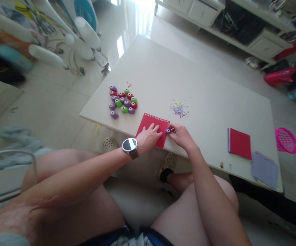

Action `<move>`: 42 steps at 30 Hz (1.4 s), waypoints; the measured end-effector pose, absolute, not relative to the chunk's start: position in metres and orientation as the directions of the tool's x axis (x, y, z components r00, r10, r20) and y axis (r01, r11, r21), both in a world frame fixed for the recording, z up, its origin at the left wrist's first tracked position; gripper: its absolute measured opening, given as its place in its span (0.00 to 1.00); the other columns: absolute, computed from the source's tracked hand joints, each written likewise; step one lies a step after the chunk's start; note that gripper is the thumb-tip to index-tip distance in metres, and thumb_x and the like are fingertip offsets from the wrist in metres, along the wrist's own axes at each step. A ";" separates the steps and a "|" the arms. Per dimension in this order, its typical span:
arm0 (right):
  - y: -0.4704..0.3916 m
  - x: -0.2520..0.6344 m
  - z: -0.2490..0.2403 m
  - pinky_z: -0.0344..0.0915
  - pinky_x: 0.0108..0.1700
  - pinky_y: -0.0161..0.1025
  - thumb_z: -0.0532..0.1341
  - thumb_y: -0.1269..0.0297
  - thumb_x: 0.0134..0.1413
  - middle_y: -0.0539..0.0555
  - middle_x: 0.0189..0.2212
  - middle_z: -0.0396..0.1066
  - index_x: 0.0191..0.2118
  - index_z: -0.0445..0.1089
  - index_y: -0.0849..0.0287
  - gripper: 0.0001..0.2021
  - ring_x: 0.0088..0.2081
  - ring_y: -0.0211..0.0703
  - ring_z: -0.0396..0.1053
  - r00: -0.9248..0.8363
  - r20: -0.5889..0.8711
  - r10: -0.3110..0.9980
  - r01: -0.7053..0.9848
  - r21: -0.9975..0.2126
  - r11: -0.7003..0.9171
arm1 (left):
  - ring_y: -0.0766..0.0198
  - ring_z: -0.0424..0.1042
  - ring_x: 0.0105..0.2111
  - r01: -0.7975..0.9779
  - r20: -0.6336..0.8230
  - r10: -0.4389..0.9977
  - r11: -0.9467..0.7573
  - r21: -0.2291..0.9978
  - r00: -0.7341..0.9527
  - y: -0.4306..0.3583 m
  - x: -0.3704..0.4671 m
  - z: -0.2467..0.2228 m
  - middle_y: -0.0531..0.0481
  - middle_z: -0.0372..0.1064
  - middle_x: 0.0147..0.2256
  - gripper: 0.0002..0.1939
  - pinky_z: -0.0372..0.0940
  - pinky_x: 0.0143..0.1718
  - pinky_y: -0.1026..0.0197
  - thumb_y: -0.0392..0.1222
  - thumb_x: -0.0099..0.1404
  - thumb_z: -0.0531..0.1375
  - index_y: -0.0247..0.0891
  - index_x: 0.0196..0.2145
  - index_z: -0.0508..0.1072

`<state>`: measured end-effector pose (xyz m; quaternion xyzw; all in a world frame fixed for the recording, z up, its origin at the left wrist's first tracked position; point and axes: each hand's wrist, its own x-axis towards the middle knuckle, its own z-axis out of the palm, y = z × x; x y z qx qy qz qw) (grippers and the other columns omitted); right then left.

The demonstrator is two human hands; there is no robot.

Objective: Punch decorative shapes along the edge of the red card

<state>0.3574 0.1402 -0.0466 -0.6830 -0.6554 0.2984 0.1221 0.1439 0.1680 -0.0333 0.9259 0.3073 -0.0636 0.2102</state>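
Observation:
A red sheet of paper [148, 123] lies at the near edge of the white table, with a row of small punched shapes along its far edge. My left hand [150, 136] rests on it, fingers spread flat. At the sheet's right edge, my right hand [180, 134] grips a purple craft punch [167, 131], which sits against the paper. Off to the left stands a cluster of several similar craft punches [122, 100] in purple, green and red. Beyond my right hand is a pile of tiny punched paper bits [179, 108], mostly lilac and yellow with some red.
A stack of red paper [239, 143] and a lilac stack of sheets [264, 170] lie on the table's right end. Two small objects [221, 165] are near the front edge. A pink basket [286, 140] stands beyond the table [178, 75]. A few red bits [129, 84] lie behind the punches.

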 end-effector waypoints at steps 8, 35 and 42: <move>0.140 0.359 -0.053 0.70 0.47 0.38 0.64 0.77 0.57 0.54 0.39 0.78 0.36 0.74 0.56 0.07 0.40 0.43 0.75 -0.062 -0.187 0.980 0.815 -0.576 -0.058 | 0.41 0.59 0.67 0.603 -0.288 0.530 -0.715 0.355 0.798 0.169 0.145 -0.031 0.33 0.61 0.64 0.21 0.71 0.59 0.32 0.30 0.74 0.55 0.39 0.61 0.69; 0.143 0.365 -0.069 0.67 0.39 0.40 0.72 0.55 0.52 0.53 0.32 0.77 0.36 0.72 0.57 0.14 0.34 0.44 0.72 0.234 -0.440 0.867 0.519 -0.697 -0.495 | 0.42 0.60 0.66 0.595 -0.279 0.527 -0.729 0.337 0.803 0.170 0.146 -0.033 0.33 0.63 0.63 0.22 0.74 0.56 0.35 0.29 0.74 0.52 0.37 0.63 0.67; 0.143 0.366 -0.072 0.67 0.37 0.39 0.71 0.54 0.53 0.53 0.32 0.76 0.36 0.71 0.57 0.14 0.33 0.43 0.72 0.244 -0.445 0.861 0.504 -0.701 -0.505 | 0.43 0.62 0.64 0.604 -0.267 0.542 -0.714 0.354 0.797 0.170 0.147 -0.038 0.35 0.63 0.63 0.33 0.73 0.57 0.37 0.29 0.74 0.51 0.44 0.73 0.56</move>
